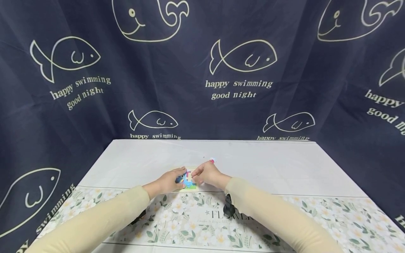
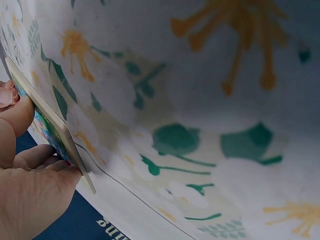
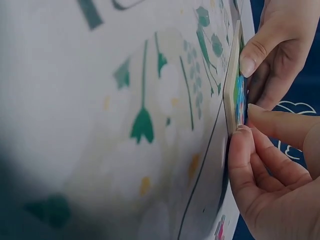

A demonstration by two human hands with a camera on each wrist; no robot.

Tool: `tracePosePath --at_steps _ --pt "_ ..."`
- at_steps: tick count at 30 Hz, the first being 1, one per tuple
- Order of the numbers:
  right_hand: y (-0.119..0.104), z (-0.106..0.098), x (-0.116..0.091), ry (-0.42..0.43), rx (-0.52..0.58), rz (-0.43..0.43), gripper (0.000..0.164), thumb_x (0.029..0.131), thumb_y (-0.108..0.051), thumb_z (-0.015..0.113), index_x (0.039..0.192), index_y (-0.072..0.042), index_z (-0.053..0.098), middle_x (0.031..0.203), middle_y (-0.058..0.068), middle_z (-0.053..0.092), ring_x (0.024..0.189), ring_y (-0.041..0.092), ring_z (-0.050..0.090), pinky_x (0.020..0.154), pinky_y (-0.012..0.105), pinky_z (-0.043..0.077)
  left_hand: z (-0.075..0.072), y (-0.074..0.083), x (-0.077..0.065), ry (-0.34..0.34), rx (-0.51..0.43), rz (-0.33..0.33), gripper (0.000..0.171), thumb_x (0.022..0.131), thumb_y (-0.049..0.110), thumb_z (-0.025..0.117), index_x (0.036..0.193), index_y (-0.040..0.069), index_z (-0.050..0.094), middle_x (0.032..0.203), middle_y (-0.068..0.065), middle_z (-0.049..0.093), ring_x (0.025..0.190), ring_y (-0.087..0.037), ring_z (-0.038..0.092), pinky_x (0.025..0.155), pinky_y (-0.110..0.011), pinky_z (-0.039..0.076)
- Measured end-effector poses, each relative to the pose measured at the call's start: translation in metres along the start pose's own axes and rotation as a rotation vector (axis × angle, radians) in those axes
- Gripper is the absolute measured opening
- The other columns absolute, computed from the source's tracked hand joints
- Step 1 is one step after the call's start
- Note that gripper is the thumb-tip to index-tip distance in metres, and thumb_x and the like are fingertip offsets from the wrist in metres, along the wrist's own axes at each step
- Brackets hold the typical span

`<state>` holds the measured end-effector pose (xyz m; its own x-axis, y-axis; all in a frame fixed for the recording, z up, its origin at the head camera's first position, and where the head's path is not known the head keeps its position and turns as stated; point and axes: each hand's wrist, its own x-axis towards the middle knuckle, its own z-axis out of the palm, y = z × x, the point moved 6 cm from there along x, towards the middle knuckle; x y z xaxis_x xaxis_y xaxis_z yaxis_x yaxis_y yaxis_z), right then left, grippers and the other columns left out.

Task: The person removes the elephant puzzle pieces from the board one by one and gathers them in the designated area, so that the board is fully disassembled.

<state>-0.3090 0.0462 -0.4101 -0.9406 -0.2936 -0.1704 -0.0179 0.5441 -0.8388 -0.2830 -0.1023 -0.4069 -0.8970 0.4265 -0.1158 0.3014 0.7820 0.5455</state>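
Observation:
A thin wooden puzzle board (image 1: 191, 190) with a bright blue, green and pink picture lies on the table, and a pale bare patch shows in its middle. My left hand (image 1: 167, 181) grips its left side, thumb near the front edge and fingers toward the back. In the right wrist view the left thumb (image 3: 248, 66) presses on the picture. At the board's right side is my right hand (image 1: 209, 174), fingers bent, thumb and index fingertips close together right at the edge (image 3: 231, 112). Whether a piece sits between those fingertips I cannot tell.
Beyond the right hand lies a small pink and white piece (image 1: 212, 160) on the white tabletop (image 1: 269, 165). A floral cloth band (image 1: 177, 225) covers the front of the table. Dark blue curtains (image 1: 196, 70) with fish drawings hang behind and at the sides.

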Motion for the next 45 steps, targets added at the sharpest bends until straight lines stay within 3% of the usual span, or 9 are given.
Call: tracePosePath --at_steps 9,19,33,45 --pt "-0.0006 0.0025 0.0021 -0.009 -0.029 -0.04 0.018 0.074 0.003 0.077 0.09 -0.003 0.075 0.072 0.0 0.068 0.063 0.009 0.057 0.058 0.02 0.053 -0.0008 0.0009 -0.0003 0.001 0.0 0.014 0.066 0.09 0.016 0.069 0.146 -0.003 0.038 0.156 -0.018 0.032 0.144 -0.036 0.029 0.119 -0.049 0.026" --pt "0.0016 0.0035 0.0016 -0.007 -0.03 0.018 0.008 0.079 -0.004 0.077 0.086 -0.008 0.076 0.07 0.0 0.067 0.057 0.009 0.056 0.054 0.019 0.048 -0.001 0.0003 0.0002 0.006 -0.005 0.019 0.065 0.09 0.015 0.069 0.145 -0.003 0.039 0.155 -0.019 0.032 0.144 -0.037 0.03 0.119 -0.049 0.027" --pt "0.0019 0.0039 -0.0022 -0.021 0.055 0.048 0.013 0.078 0.003 0.075 0.089 -0.003 0.074 0.071 0.003 0.067 0.056 0.009 0.058 0.056 0.02 0.053 0.0011 -0.0014 0.0012 0.015 -0.006 0.016 0.065 0.09 0.016 0.069 0.145 -0.003 0.04 0.155 -0.017 0.033 0.144 -0.036 0.03 0.119 -0.048 0.026" --pt "0.0046 0.0022 -0.0002 -0.037 0.061 0.056 0.013 0.081 0.002 0.073 0.093 -0.002 0.074 0.074 0.003 0.07 0.06 0.009 0.061 0.057 0.019 0.051 0.0016 -0.0007 0.0015 0.002 0.013 0.013 0.066 0.091 0.017 0.068 0.146 -0.003 0.037 0.156 -0.018 0.03 0.144 -0.037 0.029 0.119 -0.049 0.026"
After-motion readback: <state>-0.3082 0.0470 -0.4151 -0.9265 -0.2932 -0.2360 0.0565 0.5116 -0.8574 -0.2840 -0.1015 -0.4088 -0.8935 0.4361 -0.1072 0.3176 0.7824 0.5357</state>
